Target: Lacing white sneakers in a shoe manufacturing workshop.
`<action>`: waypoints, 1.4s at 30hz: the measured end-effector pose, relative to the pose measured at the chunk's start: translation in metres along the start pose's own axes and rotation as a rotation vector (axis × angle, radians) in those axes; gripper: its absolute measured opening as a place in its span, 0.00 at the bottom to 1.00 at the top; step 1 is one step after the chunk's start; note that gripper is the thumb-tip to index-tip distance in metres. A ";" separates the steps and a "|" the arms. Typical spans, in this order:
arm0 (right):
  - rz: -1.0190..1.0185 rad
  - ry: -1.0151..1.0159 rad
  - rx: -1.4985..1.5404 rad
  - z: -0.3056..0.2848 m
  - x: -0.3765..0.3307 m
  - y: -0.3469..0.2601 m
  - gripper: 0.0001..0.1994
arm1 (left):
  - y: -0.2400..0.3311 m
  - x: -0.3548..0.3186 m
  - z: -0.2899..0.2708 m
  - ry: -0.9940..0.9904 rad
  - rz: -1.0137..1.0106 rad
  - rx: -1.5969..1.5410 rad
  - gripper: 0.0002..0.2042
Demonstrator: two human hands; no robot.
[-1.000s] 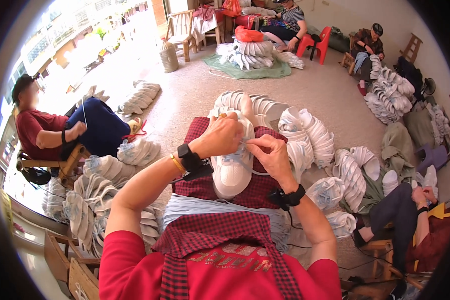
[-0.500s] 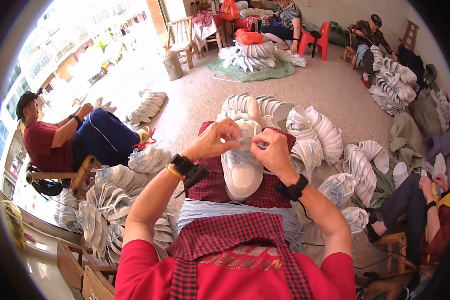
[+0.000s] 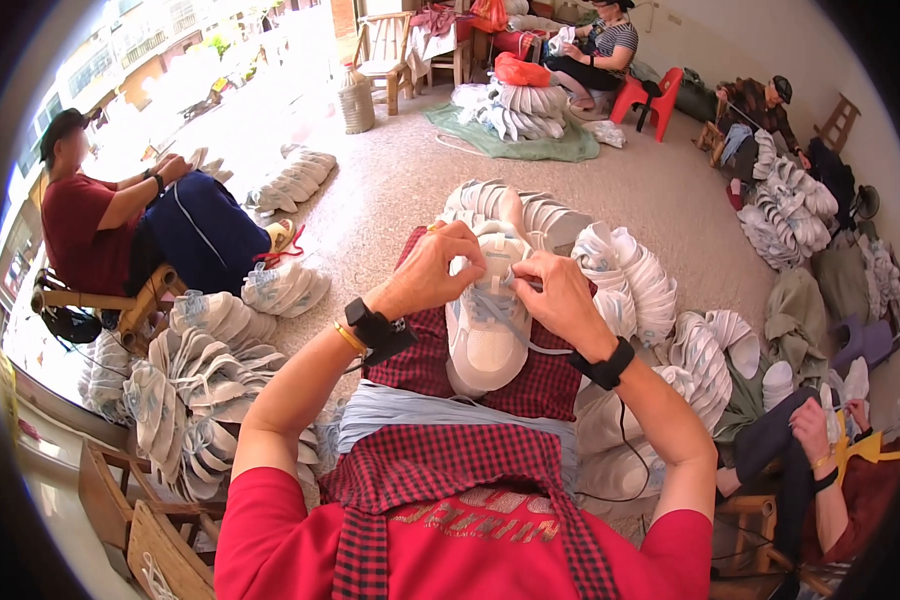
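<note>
Shoe: a white shoe upper point(image 3: 487, 335) with pale blue lace lies lengthwise on the checked red cloth point(image 3: 550, 385) over the person's lap, toe end toward the body, its open end toward the far edge of the lap.
Left hand: the left hand point(image 3: 440, 268) is curled over the far end of the shoe, fingertips pressed together in a pinch on the lace near the top eyelets.
Right hand: the right hand point(image 3: 560, 293) rests against the shoe's right side, fingers closed — pinching the lace beside the left hand; the exact strand is too small to tell.
Step in hand: lacing, by the look of it, near the top of the eyelet row.
Next move calls for: a steady pull on the lace and a firm hold on the shoe — judged from the grip alone.
Around: stacks of white shoe uppers point(image 3: 205, 360) at the left edge of the lap and more stacked uppers point(image 3: 635, 275) beyond its right edge; other people sit at similar piles.
</note>
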State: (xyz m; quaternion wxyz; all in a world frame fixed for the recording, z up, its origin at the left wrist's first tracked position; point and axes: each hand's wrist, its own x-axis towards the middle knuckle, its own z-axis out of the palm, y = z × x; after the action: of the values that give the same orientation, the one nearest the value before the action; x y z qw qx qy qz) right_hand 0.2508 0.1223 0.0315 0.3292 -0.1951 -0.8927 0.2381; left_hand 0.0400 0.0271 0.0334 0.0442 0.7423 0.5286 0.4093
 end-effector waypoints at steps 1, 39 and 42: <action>-0.033 0.007 -0.045 -0.001 -0.002 -0.001 0.07 | 0.004 -0.002 0.003 0.003 -0.040 -0.005 0.03; 0.082 0.017 -0.146 0.021 0.000 -0.017 0.12 | -0.002 -0.014 0.019 0.127 0.041 -0.109 0.04; 0.017 -0.005 -0.196 0.017 0.006 -0.026 0.12 | -0.004 -0.013 0.027 0.159 0.039 -0.032 0.03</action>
State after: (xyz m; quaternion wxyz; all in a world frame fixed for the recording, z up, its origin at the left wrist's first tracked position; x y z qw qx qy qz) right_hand 0.2305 0.0997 0.0376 0.3044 -0.2333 -0.9108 0.1529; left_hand 0.0535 0.0284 0.0062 0.0061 0.7169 0.5093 0.4760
